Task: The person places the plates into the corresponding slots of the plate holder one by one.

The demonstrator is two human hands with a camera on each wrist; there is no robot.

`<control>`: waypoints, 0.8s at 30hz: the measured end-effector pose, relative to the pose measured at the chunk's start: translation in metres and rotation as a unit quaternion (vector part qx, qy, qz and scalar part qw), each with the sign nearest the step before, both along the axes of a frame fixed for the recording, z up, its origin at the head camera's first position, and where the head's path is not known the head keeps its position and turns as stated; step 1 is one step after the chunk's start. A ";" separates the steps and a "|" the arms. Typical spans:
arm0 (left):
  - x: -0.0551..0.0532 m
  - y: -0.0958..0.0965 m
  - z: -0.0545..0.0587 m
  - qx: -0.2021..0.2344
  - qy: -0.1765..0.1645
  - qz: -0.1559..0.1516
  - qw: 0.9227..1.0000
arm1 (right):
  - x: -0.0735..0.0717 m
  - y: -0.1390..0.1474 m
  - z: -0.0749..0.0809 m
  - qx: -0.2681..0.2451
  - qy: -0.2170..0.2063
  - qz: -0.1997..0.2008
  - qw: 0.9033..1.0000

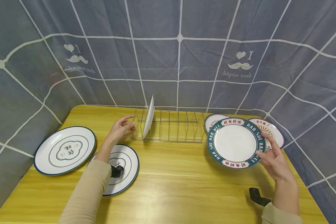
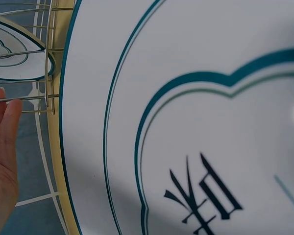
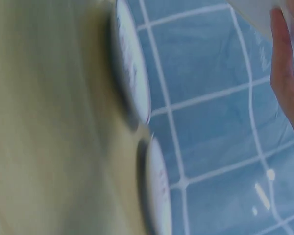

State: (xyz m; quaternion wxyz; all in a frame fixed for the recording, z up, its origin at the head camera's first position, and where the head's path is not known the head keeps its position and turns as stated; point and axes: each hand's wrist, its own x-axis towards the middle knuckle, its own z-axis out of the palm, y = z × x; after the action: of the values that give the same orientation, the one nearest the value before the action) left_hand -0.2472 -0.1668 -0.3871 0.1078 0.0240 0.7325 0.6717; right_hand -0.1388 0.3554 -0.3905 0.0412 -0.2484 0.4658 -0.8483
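My right hand grips the right edge of a white plate with a wide dark-green, lettered rim and red characters. The plate is raised and tilted, its face toward the head camera. In the right wrist view only part of the plate's pale underside shows beside the fingers. My left hand is at the left end of a wire dish rack, fingers nearly straight against its end wires. A blue-rimmed white plate stands on edge in the rack's left part, near that hand.
Blue-rimmed white plates lie at the left, a large plate and another plate partly under my left forearm. Behind the held plate lie two smaller plates, a left one and a right one. A grey checked curtain surrounds the wooden table.
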 end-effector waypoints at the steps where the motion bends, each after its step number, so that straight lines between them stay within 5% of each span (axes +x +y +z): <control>1: 0.000 0.000 0.000 -0.001 0.001 -0.001 1.000 | -0.002 -0.004 0.003 -0.006 0.002 0.003 1.000; 9: 0.000 0.000 0.000 0.001 0.001 0.001 1.000 | -0.024 -0.040 0.026 -0.010 -0.018 -0.027 0.999; 16: 0.000 0.000 0.000 0.000 0.001 -0.002 1.000 | -0.042 -0.077 0.042 0.066 -0.055 -0.115 0.990; 24: -0.001 -0.001 -0.002 0.006 0.002 -0.005 1.000 | -0.063 -0.121 0.052 0.097 -0.072 -0.106 0.987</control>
State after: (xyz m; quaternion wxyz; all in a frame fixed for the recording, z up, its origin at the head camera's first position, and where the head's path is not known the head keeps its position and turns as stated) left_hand -0.2479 -0.1680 -0.3889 0.1091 0.0299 0.7287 0.6754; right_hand -0.2021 0.2343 -0.3383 0.0078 -0.1309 0.5652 -0.8144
